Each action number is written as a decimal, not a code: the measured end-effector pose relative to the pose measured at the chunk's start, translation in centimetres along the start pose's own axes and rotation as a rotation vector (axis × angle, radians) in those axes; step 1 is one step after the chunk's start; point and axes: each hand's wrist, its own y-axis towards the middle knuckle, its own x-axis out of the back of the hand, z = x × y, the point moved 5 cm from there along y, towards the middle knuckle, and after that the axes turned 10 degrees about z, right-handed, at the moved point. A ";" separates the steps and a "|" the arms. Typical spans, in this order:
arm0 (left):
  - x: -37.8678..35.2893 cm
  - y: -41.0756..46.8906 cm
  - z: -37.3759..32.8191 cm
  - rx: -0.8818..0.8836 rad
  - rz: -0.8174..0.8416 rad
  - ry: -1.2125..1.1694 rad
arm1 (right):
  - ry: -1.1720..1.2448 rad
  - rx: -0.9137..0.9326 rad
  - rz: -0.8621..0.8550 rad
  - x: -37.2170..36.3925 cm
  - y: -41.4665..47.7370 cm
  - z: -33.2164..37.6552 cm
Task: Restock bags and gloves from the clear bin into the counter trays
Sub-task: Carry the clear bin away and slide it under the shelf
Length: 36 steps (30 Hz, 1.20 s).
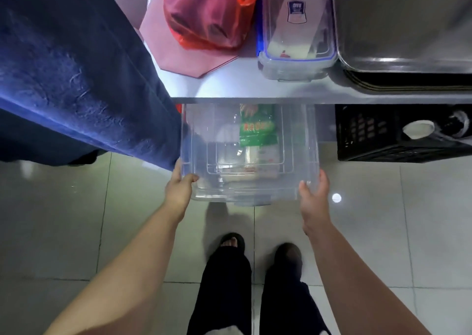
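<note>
Bare forearms came up from the bottom corners, over dark trousers (pixel 227 283) and a sandalled foot (pixel 232 242) at 6 o'clock on the pale tiled floor (pixel 76 220). At 10 o'clock a big blue cloth (pixel 76 79) hung off the steel counter (pixel 255 89), which ran across at 12. Just below its edge sat the clear bin (pixel 250 191), its far end tucked under the counter. In it lay a green packet (pixel 258 128) over pale packs I could not make out. The left hand (pixel 178 189) gripped the bin's near-left corner, thumb over the rim; the right hand (pixel 313 197) clasped the near-right corner the same way. At 3 o'clock stood a black crate (pixel 370 135); at 1 a metal tray (pixel 403 28). A lidded clear box (pixel 296 28) sat beside a red bag (pixel 209 13) at 12.
</note>
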 end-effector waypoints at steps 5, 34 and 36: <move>-0.3 1.7 0.4 0.021 0.155 0.030 | 0.046 -0.085 0.048 0.6 1.9 -0.6; -6.4 -2.6 2.4 -0.904 -0.002 1.132 | -1.304 0.917 0.201 -5.4 -2.7 -0.1; -8.8 -1.5 3.6 -0.911 0.059 1.371 | -1.429 0.948 0.178 -6.3 -2.2 -1.1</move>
